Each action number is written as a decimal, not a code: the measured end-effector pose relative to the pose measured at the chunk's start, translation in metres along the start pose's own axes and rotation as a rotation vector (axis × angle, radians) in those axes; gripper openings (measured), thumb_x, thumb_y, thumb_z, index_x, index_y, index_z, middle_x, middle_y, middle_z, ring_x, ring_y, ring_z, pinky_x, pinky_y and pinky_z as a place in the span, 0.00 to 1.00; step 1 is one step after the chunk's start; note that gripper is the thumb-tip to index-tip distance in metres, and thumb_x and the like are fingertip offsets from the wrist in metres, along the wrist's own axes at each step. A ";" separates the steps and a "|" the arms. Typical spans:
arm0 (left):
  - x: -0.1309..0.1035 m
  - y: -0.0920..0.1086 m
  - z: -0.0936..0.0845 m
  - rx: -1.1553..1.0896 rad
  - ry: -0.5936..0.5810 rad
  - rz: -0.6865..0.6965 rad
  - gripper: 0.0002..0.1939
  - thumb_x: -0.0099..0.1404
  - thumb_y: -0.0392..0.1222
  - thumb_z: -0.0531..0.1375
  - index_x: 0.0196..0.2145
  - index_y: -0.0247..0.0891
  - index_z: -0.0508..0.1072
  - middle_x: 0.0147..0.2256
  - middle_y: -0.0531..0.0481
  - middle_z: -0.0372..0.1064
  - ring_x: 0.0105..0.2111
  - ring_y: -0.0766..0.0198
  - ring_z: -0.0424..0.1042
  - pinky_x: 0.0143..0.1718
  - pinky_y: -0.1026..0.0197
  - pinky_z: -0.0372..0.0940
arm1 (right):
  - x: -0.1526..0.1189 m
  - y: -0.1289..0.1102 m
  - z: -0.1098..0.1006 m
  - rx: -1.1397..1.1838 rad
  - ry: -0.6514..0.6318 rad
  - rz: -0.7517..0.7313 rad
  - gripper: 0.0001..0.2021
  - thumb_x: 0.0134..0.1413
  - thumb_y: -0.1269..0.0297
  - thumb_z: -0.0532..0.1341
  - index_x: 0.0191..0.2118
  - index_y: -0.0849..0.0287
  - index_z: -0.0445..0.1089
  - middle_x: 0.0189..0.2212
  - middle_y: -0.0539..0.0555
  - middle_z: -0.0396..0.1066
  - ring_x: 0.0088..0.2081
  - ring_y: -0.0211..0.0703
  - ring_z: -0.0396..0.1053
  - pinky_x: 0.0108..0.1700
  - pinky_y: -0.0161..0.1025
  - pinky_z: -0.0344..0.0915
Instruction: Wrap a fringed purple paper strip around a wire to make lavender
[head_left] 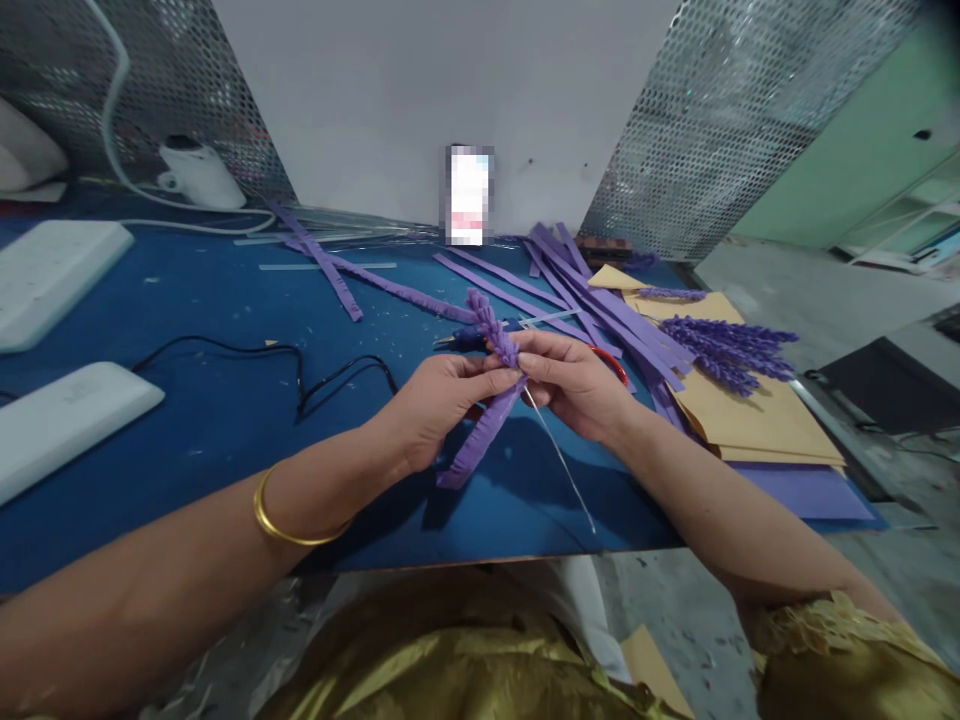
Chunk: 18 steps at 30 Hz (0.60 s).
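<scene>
Between my two hands is a purple paper flower spike [493, 322] on a thin wire stem [559, 455] that slants down to the right. My left hand [457, 395] pinches the base of the spike from the left, thumb on top. From the other side my right hand [574, 380] grips the same spot with thumb and fingers. A fringed purple paper strip [480, 440] hangs from the base, down to the left. Just behind the hands lie a dark blue tool [469, 338] and red-handled scissors [611, 365], both partly hidden.
Purple strips [585, 285] lie across the blue table [225, 420]. Finished purple flowers [727, 350] rest on tan paper [750, 425] at the right. A lit phone [469, 195] stands at the back. White devices [75, 420] and a black cable [225, 343] occupy the left.
</scene>
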<state>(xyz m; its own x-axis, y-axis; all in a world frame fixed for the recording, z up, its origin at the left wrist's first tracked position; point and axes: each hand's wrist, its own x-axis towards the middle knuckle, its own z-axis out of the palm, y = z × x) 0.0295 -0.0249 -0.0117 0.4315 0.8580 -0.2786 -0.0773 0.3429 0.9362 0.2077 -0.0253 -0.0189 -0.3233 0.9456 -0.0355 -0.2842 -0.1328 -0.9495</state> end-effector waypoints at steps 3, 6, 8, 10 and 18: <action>0.000 -0.002 0.002 -0.053 -0.002 -0.002 0.12 0.50 0.47 0.72 0.29 0.37 0.80 0.27 0.50 0.74 0.26 0.66 0.66 0.31 0.62 0.59 | 0.001 0.000 -0.001 0.013 -0.034 0.020 0.14 0.47 0.62 0.72 0.41 0.58 0.78 0.37 0.52 0.77 0.23 0.28 0.58 0.23 0.29 0.58; -0.001 -0.001 0.003 -0.060 -0.038 -0.022 0.13 0.48 0.48 0.74 0.28 0.36 0.81 0.27 0.50 0.74 0.26 0.67 0.66 0.30 0.62 0.59 | 0.001 -0.001 -0.004 0.044 -0.025 0.037 0.13 0.45 0.64 0.73 0.38 0.59 0.78 0.32 0.51 0.76 0.21 0.28 0.57 0.21 0.28 0.56; -0.002 0.001 0.001 -0.060 -0.088 -0.051 0.14 0.48 0.49 0.73 0.29 0.36 0.82 0.28 0.48 0.75 0.27 0.66 0.67 0.31 0.62 0.60 | 0.002 -0.002 -0.006 0.057 -0.035 0.031 0.12 0.45 0.63 0.73 0.38 0.60 0.78 0.31 0.50 0.75 0.21 0.27 0.57 0.21 0.28 0.55; -0.003 0.004 -0.001 -0.034 -0.125 -0.067 0.14 0.49 0.49 0.72 0.29 0.36 0.82 0.29 0.47 0.76 0.28 0.65 0.68 0.32 0.62 0.60 | 0.002 -0.004 -0.008 0.062 -0.048 0.026 0.11 0.46 0.63 0.73 0.37 0.59 0.78 0.30 0.50 0.75 0.20 0.26 0.56 0.22 0.28 0.57; -0.003 0.005 -0.001 0.077 -0.112 -0.056 0.08 0.50 0.45 0.69 0.23 0.37 0.81 0.28 0.44 0.77 0.31 0.58 0.72 0.35 0.59 0.64 | 0.002 -0.008 -0.011 -0.004 -0.114 0.065 0.15 0.44 0.58 0.74 0.36 0.61 0.77 0.28 0.49 0.74 0.19 0.27 0.57 0.22 0.30 0.58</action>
<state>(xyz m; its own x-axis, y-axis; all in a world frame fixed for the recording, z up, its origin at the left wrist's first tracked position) 0.0270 -0.0256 -0.0060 0.5312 0.7886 -0.3097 0.0170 0.3555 0.9345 0.2188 -0.0193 -0.0149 -0.4415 0.8952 -0.0615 -0.2562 -0.1914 -0.9475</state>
